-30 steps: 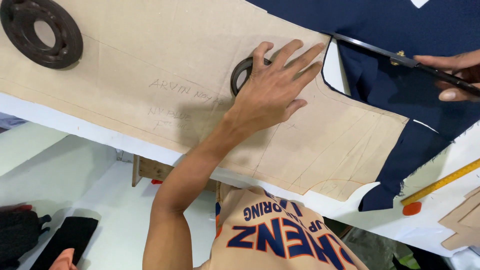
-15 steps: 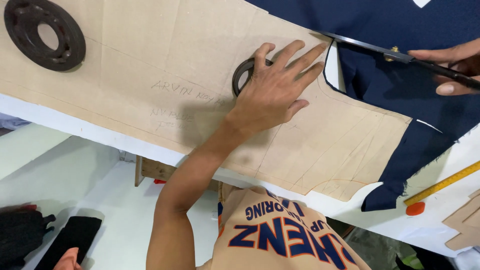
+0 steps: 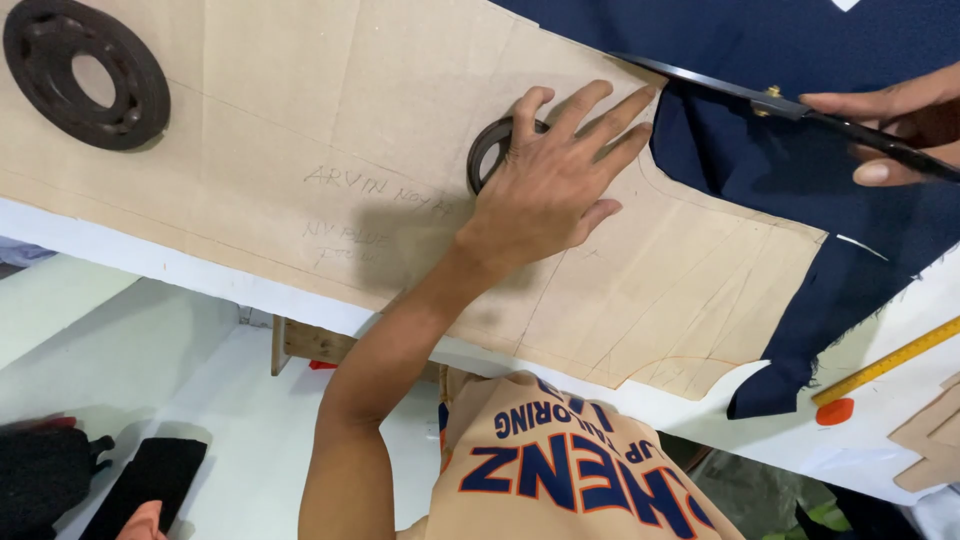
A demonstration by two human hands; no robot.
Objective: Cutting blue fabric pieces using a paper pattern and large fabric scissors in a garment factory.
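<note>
White worktable (image 3: 170, 262) runs diagonally, upper left to lower right of frame. Directly on it: navy blue fabric (image 3: 800, 180), upper right, with a tan paper pattern sheet (image 3: 300, 110) over it; yellow ruler (image 3: 885, 362), orange round marker, possibly chalk (image 3: 838, 411), and tan card pieces (image 3: 930, 440), lower right.

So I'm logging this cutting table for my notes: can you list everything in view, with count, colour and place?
Brown paper pattern sheet: one, tan, flat across the table.
Round iron ring weights: two, dark; one at the far left, one under the left hand.
Navy fabric: one piece, dark blue, partly under the pattern's right side.
Black scissors: one pair, blades at the fabric beside the pattern edge.
Yellow ruler: one, right edge.
White table: one, beneath everything.
Left hand: spread flat on the pattern.
Right hand: grips the scissors.
</note>
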